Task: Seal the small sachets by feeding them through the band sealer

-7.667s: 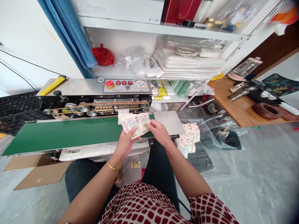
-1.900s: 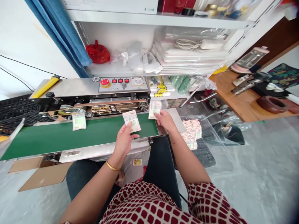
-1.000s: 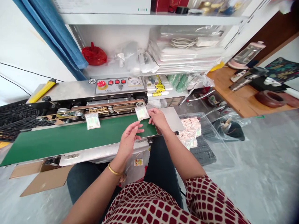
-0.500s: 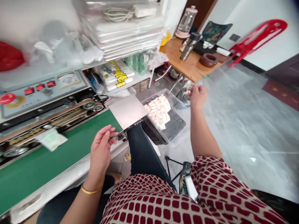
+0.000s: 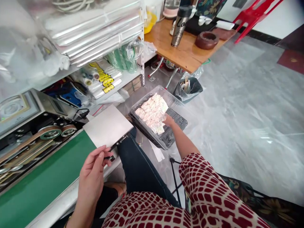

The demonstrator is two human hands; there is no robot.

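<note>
The right hand (image 5: 169, 121) touches the edge of the printed sachets (image 5: 151, 111) in a clear plastic tray (image 5: 175, 125), any grip hidden; the open left hand (image 5: 92, 177) sits just beside the steel plate (image 5: 108, 126).

**Bright, even indoor light, with wide-angle bend at the edges**

Soft white glare across the glossy floor (image 5: 266, 139), strongest at right. Small sharp highlights along the rim of the clear plastic tray (image 5: 175, 106). Only a soft, shallow shadow beneath the bench (image 5: 166, 41). Hazy, smeared detail on the plastic bags (image 5: 83, 34) at upper left. Upright of the shelf (image 5: 142, 57) leaning noticeably, with stretched shapes toward the corners.
</note>
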